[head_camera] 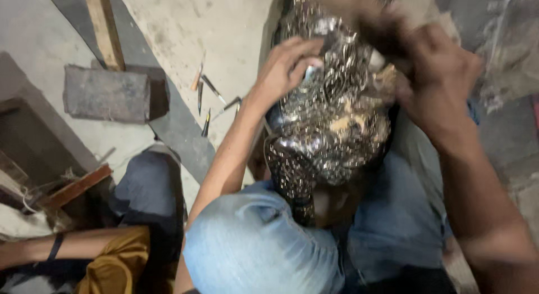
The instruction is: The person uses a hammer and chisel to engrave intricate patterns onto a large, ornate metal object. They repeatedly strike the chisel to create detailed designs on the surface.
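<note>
My left hand [286,66] pinches the shiny embossed metal piece [325,120]; right hand's [438,80] grip blurred, can't tell; piece could slide off my knees.

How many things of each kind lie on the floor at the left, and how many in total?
Thin pointed hand tools: 5, as far as the blur allows
Dark stone block: 1
Wooden plank: 1
Total: 7

Dusty concrete floor [191,24], wooden plank [104,28], block [106,94].
</note>
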`<state>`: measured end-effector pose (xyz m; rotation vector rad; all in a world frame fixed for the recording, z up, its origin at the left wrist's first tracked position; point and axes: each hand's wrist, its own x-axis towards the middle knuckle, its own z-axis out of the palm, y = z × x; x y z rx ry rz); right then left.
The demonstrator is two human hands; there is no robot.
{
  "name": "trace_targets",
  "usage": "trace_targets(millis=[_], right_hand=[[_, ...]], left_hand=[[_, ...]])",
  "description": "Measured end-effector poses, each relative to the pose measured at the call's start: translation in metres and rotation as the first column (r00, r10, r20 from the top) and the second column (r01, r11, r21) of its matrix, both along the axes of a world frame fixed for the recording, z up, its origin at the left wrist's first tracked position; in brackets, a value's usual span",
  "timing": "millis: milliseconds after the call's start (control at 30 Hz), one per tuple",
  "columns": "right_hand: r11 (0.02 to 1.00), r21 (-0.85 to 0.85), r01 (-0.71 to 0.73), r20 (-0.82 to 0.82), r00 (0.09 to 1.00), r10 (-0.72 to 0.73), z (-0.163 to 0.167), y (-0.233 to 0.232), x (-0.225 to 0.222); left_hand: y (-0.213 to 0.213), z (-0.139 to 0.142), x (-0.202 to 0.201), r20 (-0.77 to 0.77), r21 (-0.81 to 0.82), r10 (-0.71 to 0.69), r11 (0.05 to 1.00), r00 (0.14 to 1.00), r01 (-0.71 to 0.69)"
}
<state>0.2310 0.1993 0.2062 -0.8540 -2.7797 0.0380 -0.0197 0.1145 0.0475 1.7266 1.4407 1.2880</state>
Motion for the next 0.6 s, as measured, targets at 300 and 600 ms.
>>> trace_targets(millis=[300, 600], right_hand=[[0.994, -0.106, 0.021, -0.042, 0.999, -0.026, 0.021, -0.010, 0.001], [0.952, -0.299, 0.071, -0.218, 0.966, -0.140, 0.001, -0.008, 0.023]], left_hand=[[0.000, -0.001, -0.001, 0.059, -0.064, 0.017, 0.998, 0.998, -0.013], [0.010, 0.025, -0.016, 0.108, -0.126, -0.096, 0.986, 0.990, 0.109]])
